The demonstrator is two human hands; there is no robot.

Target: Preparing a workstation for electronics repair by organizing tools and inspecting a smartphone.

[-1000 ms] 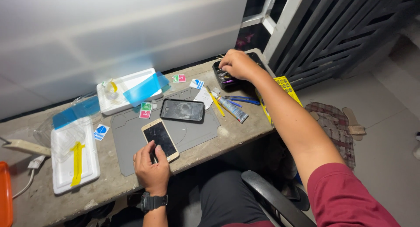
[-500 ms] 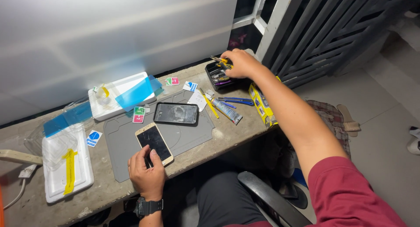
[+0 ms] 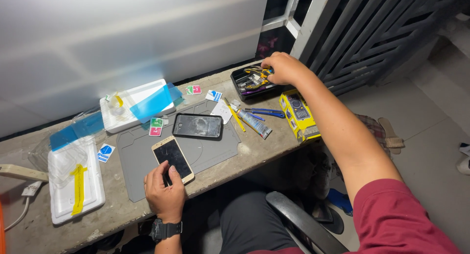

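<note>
My left hand (image 3: 164,190) rests on the near end of a gold-edged phone (image 3: 172,158) lying face up on a grey work mat (image 3: 142,161). A second, dark phone (image 3: 198,126) with a scuffed back lies further up the mat. My right hand (image 3: 285,68) reaches into a black tool tray (image 3: 245,82) at the far right of the ledge, fingers curled among yellow-handled tools; whether it grips one is unclear. A watch sits on my left wrist.
White foam boxes (image 3: 73,185) (image 3: 132,107) with blue film and yellow tape lie at left. Small packets (image 3: 155,126), a tube (image 3: 254,122), blue tweezers (image 3: 264,112) and a yellow multimeter (image 3: 298,114) sit around the mat. A chair arm (image 3: 298,219) is below.
My right hand stays at the black tray, fingers shifting among the tools. The view has swung so the ledge sits more central. My left hand stays on the gold phone.
</note>
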